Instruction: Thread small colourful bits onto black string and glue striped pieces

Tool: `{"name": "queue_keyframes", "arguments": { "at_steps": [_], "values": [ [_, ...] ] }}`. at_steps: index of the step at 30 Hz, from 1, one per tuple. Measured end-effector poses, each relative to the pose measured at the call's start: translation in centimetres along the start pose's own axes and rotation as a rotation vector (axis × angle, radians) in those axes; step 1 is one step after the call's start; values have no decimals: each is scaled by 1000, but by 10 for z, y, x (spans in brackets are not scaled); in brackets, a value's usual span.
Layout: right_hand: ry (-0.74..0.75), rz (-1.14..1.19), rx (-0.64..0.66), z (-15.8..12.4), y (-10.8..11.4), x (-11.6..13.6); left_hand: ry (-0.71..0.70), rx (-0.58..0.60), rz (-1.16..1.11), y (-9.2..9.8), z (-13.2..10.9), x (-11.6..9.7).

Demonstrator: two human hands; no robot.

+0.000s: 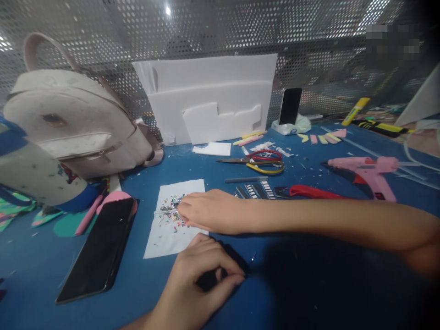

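A creased sheet of white paper [178,247] lies on the blue table, with small multicoloured beads [168,215] scattered over its middle. My right hand [209,211] reaches across from the right, its bent fingers down among the beads. Its fingertips are mostly hidden, so what they pinch cannot be made out. Just in front of the paper, my left hand [202,275] has thumb and forefinger pressed together. Something very thin, perhaps a thread, shows faintly at that pinch. A few shiny specks [253,257] lie close to those fingertips.
On the left are a dark phone [99,247], a backpack [75,119] and a bottle [41,169]. Scissors [264,160], a red-handled cutter [312,191] and a pink glue gun [371,172] lie beyond my right arm. White boards [213,101] and a propped phone [290,106] stand behind.
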State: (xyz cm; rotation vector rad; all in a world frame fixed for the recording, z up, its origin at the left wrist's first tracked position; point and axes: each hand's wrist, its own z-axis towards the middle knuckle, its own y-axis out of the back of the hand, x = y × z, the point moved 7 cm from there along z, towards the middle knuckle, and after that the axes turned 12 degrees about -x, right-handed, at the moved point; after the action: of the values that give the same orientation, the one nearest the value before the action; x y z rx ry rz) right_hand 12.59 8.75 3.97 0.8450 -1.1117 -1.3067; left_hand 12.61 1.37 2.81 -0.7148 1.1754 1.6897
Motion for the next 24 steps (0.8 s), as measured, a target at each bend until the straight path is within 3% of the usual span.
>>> {"name": "queue_keyframes", "arguments": {
  "at_steps": [5, 11, 15, 20, 24],
  "values": [
    [-138, 262, -80, -8, 13, -12, 8, 5, -1, -1, 0, 1],
    [-176, 511, -176, -15, 24, -20, 33, -21, -3, 1, 0, 2],
    [-352, 750, -274, -33, 32, -30, 101, -47, 4, 4, 2, 7],
    [-667, 1178, -413, -79, 20, -34, 238, -147, -1, 15, 2, 19],
    [-856, 1383, -426, -110, -4, -30, 246, -152, 33, 17, 2, 23]
  ]
}}
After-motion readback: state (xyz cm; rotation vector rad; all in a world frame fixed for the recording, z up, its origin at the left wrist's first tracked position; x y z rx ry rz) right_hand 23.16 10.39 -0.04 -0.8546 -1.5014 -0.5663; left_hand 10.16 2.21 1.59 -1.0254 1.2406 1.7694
